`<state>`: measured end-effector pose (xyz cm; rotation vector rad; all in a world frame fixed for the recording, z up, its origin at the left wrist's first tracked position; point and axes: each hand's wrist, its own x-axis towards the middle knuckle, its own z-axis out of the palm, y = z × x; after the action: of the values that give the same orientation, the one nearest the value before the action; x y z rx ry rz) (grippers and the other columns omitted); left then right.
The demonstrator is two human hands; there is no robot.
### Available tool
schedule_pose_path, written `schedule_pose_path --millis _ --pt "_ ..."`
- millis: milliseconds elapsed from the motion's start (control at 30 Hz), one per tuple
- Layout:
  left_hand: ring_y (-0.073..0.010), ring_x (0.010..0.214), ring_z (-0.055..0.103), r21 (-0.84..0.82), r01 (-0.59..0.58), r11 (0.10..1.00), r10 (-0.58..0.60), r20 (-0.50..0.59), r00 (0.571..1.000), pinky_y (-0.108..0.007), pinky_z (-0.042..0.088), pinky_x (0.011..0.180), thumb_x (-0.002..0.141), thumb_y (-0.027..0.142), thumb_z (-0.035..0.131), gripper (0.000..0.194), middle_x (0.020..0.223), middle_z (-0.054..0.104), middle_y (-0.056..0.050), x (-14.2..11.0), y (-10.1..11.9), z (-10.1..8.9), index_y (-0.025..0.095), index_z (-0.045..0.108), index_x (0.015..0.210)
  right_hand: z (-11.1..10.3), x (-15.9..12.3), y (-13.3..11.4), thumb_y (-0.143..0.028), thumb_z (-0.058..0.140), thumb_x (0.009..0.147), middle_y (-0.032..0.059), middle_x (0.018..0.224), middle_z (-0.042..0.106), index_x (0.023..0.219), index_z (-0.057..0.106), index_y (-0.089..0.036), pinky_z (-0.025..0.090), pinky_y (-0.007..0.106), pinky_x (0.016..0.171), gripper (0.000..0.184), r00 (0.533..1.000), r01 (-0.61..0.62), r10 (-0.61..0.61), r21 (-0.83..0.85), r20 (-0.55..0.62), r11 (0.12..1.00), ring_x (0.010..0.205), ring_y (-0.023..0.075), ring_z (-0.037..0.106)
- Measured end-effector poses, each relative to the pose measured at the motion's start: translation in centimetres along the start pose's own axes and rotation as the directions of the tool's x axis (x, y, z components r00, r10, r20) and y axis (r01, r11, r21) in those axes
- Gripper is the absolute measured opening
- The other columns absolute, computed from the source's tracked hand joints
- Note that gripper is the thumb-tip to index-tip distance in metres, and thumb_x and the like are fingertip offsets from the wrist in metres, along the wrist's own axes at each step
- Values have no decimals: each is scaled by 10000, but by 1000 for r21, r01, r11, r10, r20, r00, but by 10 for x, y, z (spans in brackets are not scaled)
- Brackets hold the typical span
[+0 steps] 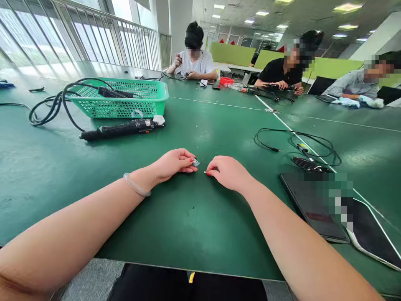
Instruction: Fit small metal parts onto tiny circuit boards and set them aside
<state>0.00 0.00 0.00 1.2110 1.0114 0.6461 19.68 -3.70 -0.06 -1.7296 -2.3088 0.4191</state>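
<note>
My left hand [175, 164], with a pale bangle at its wrist, pinches a small silvery metal piece [196, 162] between thumb and fingers. Facing it across a narrow gap, my right hand [226, 170] is closed in a pinch on a tiny light-coloured piece [205, 172], too small to name. Both hands are low over the green tabletop [200, 225], near its front edge. Beyond my left hand lies a black electric screwdriver [120, 128] on its side. A tiny dark speck [193, 207] lies on the table below the hands.
A green plastic basket [122, 108] with a second black tool [115, 93] and looped cable stands at back left. To the right are a coiled black cable [300, 136], a black notebook [310, 205] and a dark flat object [376, 230]. Several people sit across the table.
</note>
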Motion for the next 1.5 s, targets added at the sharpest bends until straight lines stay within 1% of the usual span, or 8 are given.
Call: schedule_pose_path --millis 300,667,800,900,1067,1300,1400,1500 --pt "-117 756 678 28 -30 999 29 48 998 -260 526 745 848 109 565 50 799 693 -55 1 -2 1 108 583 894 -2 -1 3 -236 594 802 -24 872 620 748 636 -237 369 245 604 68 999 17 -18 -26 -42 1000 737 108 552" --pt "-117 742 665 69 -55 996 48 98 994 -270 518 723 836 137 581 67 813 688 -51 1 -3 0 109 592 896 10 8 10 -176 487 861 16 826 603 740 615 -198 337 267 565 177 985 155 -166 -168 -48 973 635 116 499" --pt "-123 748 657 80 -62 995 51 130 990 -291 510 740 811 186 623 110 816 689 -49 1 -2 -1 117 594 891 7 4 6 -129 452 860 13 837 584 742 571 -196 395 256 635 181 947 286 -270 73 -176 956 700 117 512" --pt "-125 746 636 109 -81 991 58 196 979 -304 502 750 771 260 673 175 795 682 -44 -1 0 -1 121 606 853 5 1 -2 -96 439 849 4 838 569 759 572 -205 433 248 708 195 889 420 -325 289 -323 861 772 113 530" --pt "-136 789 613 125 -121 985 80 288 954 -314 482 768 743 390 689 288 809 669 -46 -1 0 -3 128 615 837 8 0 -8 -87 445 842 -8 840 539 747 608 -224 450 238 699 233 848 504 -374 353 -376 788 745 97 534" --pt "-131 795 612 59 -109 992 84 328 941 -301 469 771 738 386 699 285 820 668 -38 0 -2 -7 134 610 837 7 -2 -8 -139 493 854 -10 849 576 763 640 -243 435 242 658 202 815 500 -354 249 -459 829 713 99 546" --pt "-126 782 619 39 -91 995 74 306 949 -287 473 748 743 339 703 252 831 674 -43 0 -1 -5 129 605 841 2 -2 -5 -138 507 840 -8 823 598 778 621 -230 415 247 639 159 852 417 -277 256 -445 872 700 107 529" --pt "-118 760 632 10 -42 999 39 220 975 -278 482 734 777 275 675 189 844 675 -49 0 0 -3 128 597 867 -2 0 6 -155 512 829 -9 815 611 807 622 -229 401 260 631 135 923 221 -123 241 -365 945 672 111 511"
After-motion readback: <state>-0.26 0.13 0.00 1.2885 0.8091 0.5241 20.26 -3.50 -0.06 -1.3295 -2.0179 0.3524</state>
